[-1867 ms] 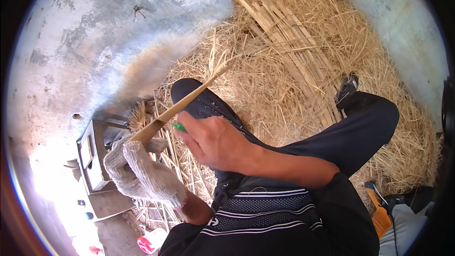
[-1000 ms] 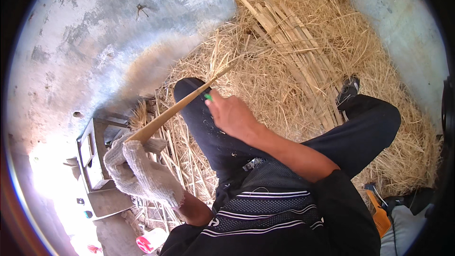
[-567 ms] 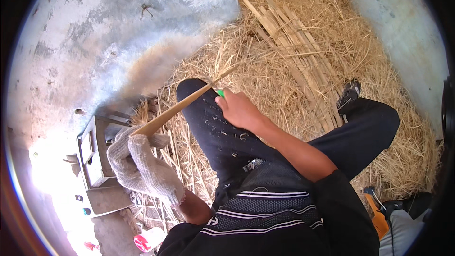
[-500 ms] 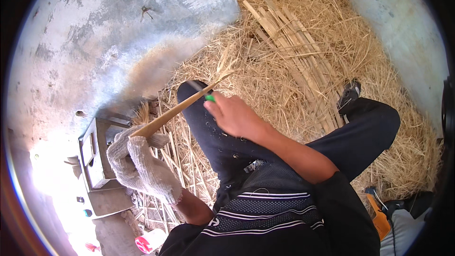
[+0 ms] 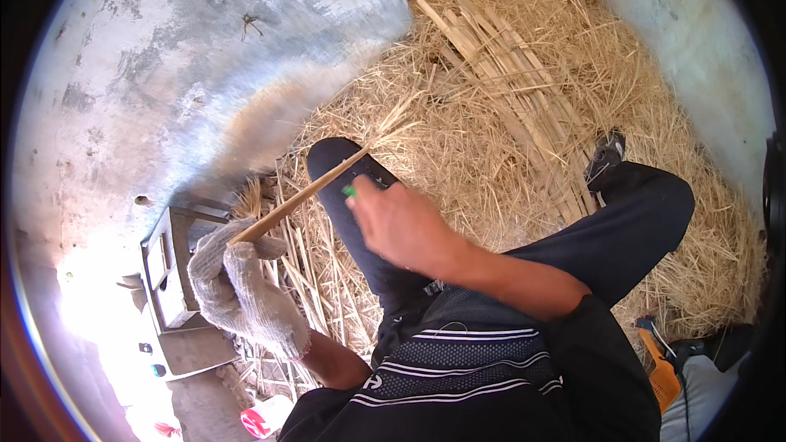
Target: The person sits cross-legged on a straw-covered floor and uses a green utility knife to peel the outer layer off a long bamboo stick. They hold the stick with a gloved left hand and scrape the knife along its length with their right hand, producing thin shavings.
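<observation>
The left hand (image 5: 237, 278) (gloved) is closing fully around the lower end of a thin bamboo strip (image 5: 299, 199), which is slanting up toward 1 o'clock across the knee. The right hand (image 5: 401, 225), bare, is gripping a small green-handled tool (image 5: 349, 191) against the strip. Likely risk: the tool is slipping off the narrow strip toward the leg. A metal stand (image 5: 168, 274) is crowding 9 o'clock; straw (image 5: 491, 131) is leaving open room toward 12 o'clock.
</observation>
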The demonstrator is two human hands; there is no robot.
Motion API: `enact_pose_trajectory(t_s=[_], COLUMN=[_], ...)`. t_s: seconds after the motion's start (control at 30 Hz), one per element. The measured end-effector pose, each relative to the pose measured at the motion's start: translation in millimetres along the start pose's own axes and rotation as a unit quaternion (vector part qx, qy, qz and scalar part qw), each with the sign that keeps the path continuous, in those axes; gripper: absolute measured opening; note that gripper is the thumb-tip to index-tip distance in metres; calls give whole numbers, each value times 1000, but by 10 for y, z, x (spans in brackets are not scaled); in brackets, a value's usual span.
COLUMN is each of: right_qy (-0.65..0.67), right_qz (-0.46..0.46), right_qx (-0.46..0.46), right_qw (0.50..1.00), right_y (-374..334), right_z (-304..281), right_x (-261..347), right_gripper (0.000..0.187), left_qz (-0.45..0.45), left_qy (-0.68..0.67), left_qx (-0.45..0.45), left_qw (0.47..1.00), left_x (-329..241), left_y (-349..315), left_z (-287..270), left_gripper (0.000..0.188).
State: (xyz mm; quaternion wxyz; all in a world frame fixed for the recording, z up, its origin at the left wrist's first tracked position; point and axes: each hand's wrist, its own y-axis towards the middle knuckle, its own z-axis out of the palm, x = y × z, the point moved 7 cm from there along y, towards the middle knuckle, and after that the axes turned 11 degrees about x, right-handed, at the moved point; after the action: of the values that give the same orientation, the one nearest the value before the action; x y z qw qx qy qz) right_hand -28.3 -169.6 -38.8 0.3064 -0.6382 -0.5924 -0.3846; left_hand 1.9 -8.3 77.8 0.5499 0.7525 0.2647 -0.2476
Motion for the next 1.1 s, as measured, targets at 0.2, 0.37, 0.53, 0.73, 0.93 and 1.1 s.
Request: enact_pose_trajectory(t_s=[0.2, 0.37, 0.53, 0.73, 0.93, 1.1], right_qy=[9, -96, 4, -23, -43, 42], right_qz=[-31, 10, -10, 78, 92, -90], right_qx=[-40, -108, -13, -59, -66, -43], right_qw=[999, 990, 1000, 995, 993, 994], right_y=[-46, 198, 57, 230, 317, 76], right_z=[16, 131, 38, 59, 203, -58], right_x=[140, -523, 24, -574, -1095, 92], right_gripper=[24, 25, 26, 23, 28, 24], left_qz=[1, -6, -22, 13, 8, -3], left_qy=[-2, -1, 5, -13, 5, 9], left_qx=[-1, -10, -15, 3, -27, -39], left_qw=[1000, 1000, 1000, 1000, 1000, 999], left_x=[-58, -41, -8, -157, -161, -11], left_y=[-3, 43, -7, -14, 44, 26], left_z=[123, 110, 13, 256, 275, 120], left_gripper=[15, 15, 14, 15, 14, 14])
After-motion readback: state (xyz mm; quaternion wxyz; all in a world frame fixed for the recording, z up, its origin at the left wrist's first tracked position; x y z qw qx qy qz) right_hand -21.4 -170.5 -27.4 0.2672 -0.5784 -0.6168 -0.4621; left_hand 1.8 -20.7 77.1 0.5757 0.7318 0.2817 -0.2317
